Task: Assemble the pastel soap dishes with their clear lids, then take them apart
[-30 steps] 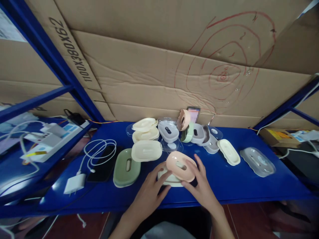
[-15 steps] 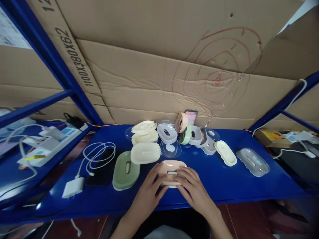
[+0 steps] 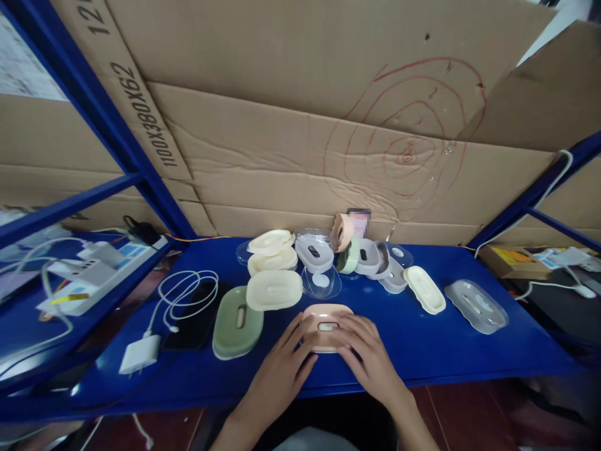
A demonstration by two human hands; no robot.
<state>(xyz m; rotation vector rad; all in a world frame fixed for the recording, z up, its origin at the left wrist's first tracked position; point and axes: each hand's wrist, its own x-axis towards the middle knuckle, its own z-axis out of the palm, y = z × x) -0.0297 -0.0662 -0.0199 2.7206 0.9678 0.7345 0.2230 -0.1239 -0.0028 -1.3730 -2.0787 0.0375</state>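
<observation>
A pink soap dish (image 3: 327,311) with an oval slot in its middle lies on the blue table in front of me. My left hand (image 3: 285,362) rests on its left end, fingers curved over the rim. On the right end lies my right hand (image 3: 369,352), its fingertips reaching over the pink top toward the slot. Both thumbs are near the front edge; whether they touch it I cannot tell. Left of my hands sits a green soap dish (image 3: 225,332), and behind it a cream dish part (image 3: 275,289).
Along the back lie grey dishes (image 3: 315,252), clear covers (image 3: 322,285) and a pink piece (image 3: 344,232) on edge. A cream piece (image 3: 425,289) and a clear-covered grey dish (image 3: 476,307) lie right. Left are a white charger (image 3: 139,355) with cable and a dark phone (image 3: 188,335).
My thumbs have moved slightly down and away from the dish's front edge. The fingers remain on the pink dish, and the view has shifted slightly.
</observation>
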